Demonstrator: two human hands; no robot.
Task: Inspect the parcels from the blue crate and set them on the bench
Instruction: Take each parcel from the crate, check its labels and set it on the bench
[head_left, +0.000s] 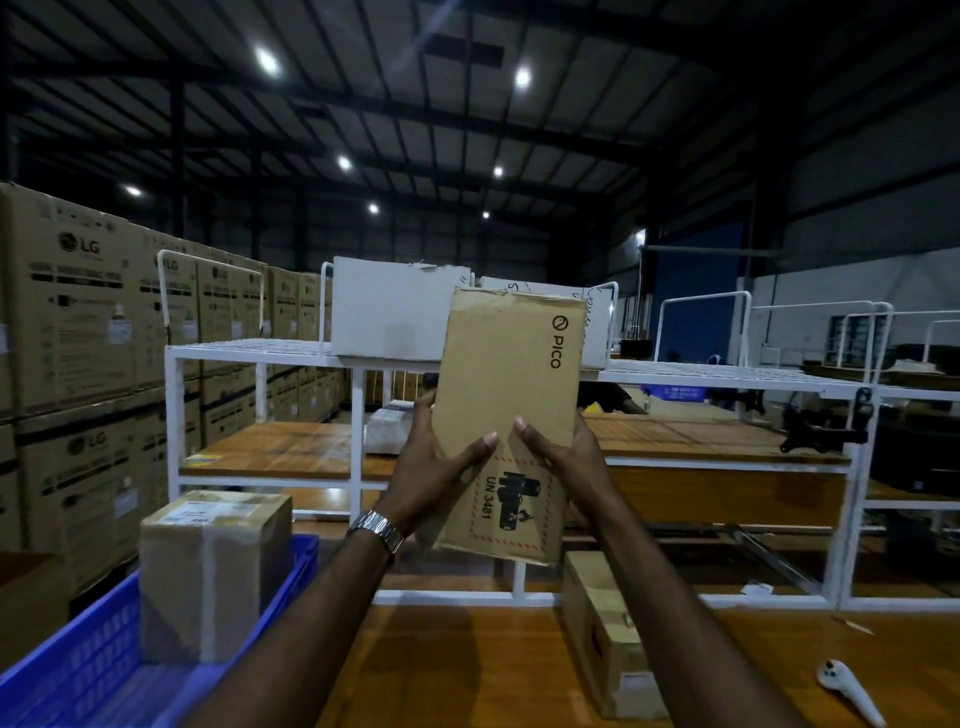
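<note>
Sitting at far left, in the blue perforated plastic crate (93, 670): one tape-wrapped brown cardboard parcel (213, 574), upright, not yet inspected.

Holding up, at centre and clear of the wooden counter (467, 670): the flat brown cardboard box printed PICO and UN 3481 (506, 410), tilted slightly, printed face toward the camera.

Gripping the box's lower left edge with the left hand (434, 480), wristwatch (376, 529) on that wrist; thumb lying across the printed face, fingers wrapped behind and hidden.

Gripping the lower right edge with the right hand (563, 465) in the same way, thumb on the face, fingers out of sight behind.

Inspecting well, as judged here:
- Keeping both thumbs off the hazard label while reading it.
- Checking the crumpled top edge for a torn or opened seam.
- Turning the box slowly, one hand always supporting it, since the battery marking suggests avoiding drops.

Lying on the counter just right of centre: a long brown cardboard box (605, 636), apparently already set down. Placing the held box beside it, not on top, looks sensible.

Resting at far right on the counter: a white handheld controller (844, 688); keeping the landing spot well apart from it.
</note>
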